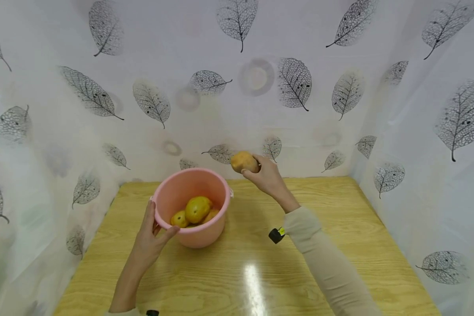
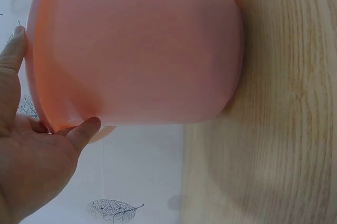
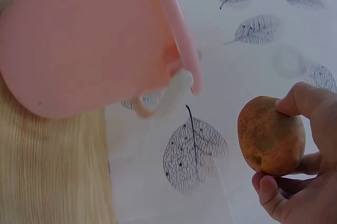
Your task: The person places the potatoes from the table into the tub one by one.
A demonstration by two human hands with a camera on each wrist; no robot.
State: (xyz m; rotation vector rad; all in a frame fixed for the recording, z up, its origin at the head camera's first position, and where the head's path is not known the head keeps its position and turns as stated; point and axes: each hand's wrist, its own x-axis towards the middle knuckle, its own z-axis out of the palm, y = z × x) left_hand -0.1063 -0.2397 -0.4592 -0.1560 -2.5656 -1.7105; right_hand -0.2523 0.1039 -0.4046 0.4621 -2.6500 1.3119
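A potato (image 1: 244,162) is pinched between the thumb and fingers of my right hand (image 1: 266,176), raised above the table to the right of a pink bucket (image 1: 211,229). In the right wrist view the potato (image 3: 271,135) shows brown, blotchy skin, apart from the bucket. My left hand (image 1: 148,241) holds the bucket's rim at its near left side, thumb along the front edge. Inside the upright bucket lie several yellowish, potato-like pieces (image 1: 198,210); the lower ones are partly hidden. The left wrist view shows the bucket's outer wall (image 2: 142,50) beside my left hand (image 2: 39,166).
The bucket stands on a wood-grain table (image 1: 229,272), towards its back left. A white handle joint (image 3: 176,92) sticks out at the bucket's right side. Pale sheeting with leaf prints (image 1: 256,118) hangs behind the table and along both sides.
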